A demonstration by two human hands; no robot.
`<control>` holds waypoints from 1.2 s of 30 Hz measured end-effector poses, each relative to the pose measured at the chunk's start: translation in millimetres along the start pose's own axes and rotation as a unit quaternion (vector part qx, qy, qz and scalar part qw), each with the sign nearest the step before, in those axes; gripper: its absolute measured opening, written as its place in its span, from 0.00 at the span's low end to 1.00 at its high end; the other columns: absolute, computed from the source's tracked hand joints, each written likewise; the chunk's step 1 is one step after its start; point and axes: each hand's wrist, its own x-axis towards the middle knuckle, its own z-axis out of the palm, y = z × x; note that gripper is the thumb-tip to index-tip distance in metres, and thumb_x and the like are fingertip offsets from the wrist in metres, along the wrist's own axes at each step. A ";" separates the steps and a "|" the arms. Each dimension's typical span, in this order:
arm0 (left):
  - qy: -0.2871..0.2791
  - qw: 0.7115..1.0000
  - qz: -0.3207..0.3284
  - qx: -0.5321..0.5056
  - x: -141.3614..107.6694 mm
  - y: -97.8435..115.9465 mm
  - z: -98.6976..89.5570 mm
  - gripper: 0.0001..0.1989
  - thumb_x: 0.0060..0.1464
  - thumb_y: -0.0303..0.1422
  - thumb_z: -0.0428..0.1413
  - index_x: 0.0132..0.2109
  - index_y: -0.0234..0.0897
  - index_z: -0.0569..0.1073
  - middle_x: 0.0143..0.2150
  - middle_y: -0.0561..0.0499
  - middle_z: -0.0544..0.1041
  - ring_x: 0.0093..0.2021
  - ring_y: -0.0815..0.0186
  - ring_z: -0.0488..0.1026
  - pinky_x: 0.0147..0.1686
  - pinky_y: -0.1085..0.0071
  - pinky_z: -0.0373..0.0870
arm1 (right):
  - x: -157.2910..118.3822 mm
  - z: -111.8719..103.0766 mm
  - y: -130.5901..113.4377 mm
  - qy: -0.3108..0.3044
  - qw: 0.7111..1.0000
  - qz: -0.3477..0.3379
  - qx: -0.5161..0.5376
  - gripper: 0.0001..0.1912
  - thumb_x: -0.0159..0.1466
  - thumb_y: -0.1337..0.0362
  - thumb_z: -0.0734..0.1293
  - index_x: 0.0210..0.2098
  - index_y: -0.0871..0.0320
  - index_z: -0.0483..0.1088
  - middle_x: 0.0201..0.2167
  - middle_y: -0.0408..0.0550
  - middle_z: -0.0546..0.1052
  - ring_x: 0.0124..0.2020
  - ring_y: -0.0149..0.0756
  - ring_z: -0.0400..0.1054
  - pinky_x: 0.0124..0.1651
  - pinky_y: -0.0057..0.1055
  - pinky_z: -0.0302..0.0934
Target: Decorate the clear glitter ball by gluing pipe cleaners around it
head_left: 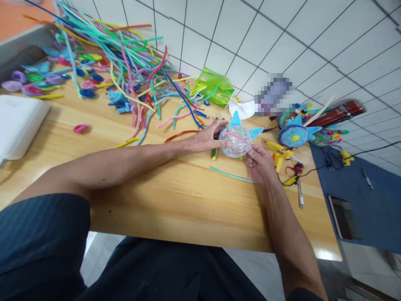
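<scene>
Ball: the clear ball is between the fingers of both hands, above the table, with a light-blue rim around it.
Pointing: one of its blue spikes points away from the person, towards the tiled wall; the other slants away and to the right. The body is round, so its own long axis cannot be told.
Pink stem: the pink stem crosses the ball's face, slanting from beside the left fingers down to the right fingertips.
Left hand: the left hand reaches in from the left, thumb and forefinger apart, thumb against the ball's side.
Right hand: the right hand has thumb and finger pinched on the pink stem at the ball's lower right edge.
Under the left fingers: a green-and-yellow handle, partly hidden.
Nearer the person than the fingers: a teal stem, lying mostly crosswise.
Right of the right fingers: a yellow glue gun, a blue spiked disc beyond it, and a pen nearer the person.
Beyond the left fingers: a green packet.
Far left of the left fingers: a heap of coloured stems, a pink coil and a white box.
</scene>
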 end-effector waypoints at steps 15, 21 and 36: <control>-0.045 0.997 -0.002 0.055 1.6 1.6 -5.3 0.46 0.56 0.50 0.69 0.73 0.34 0.65 0.74 0.31 0.69 0.73 0.40 0.69 0.73 0.40 0.66 | -1.3 0.6 -4.8 -0.021 1.000 0.019 0.009 0.25 0.51 0.46 0.84 0.35 0.51 0.72 0.23 0.35 0.67 0.20 0.26 0.54 0.19 0.26 0.47; -0.033 0.993 0.001 0.113 1.2 1.2 -6.3 0.50 0.51 0.53 0.72 0.74 0.35 0.66 0.74 0.32 0.70 0.74 0.37 0.67 0.74 0.37 0.62 | -0.5 -0.9 -2.6 -0.015 1.000 0.019 0.012 0.25 0.50 0.47 0.84 0.36 0.51 0.73 0.23 0.36 0.68 0.20 0.26 0.56 0.20 0.26 0.49; -0.032 0.989 -0.008 0.146 -0.1 6.9 -4.9 0.49 0.46 0.51 0.74 0.70 0.36 0.69 0.69 0.34 0.74 0.69 0.37 0.72 0.69 0.40 0.70 | -1.3 -1.8 -1.1 -0.015 1.000 -0.005 0.004 0.24 0.50 0.48 0.84 0.36 0.50 0.74 0.27 0.40 0.74 0.26 0.32 0.66 0.26 0.30 0.61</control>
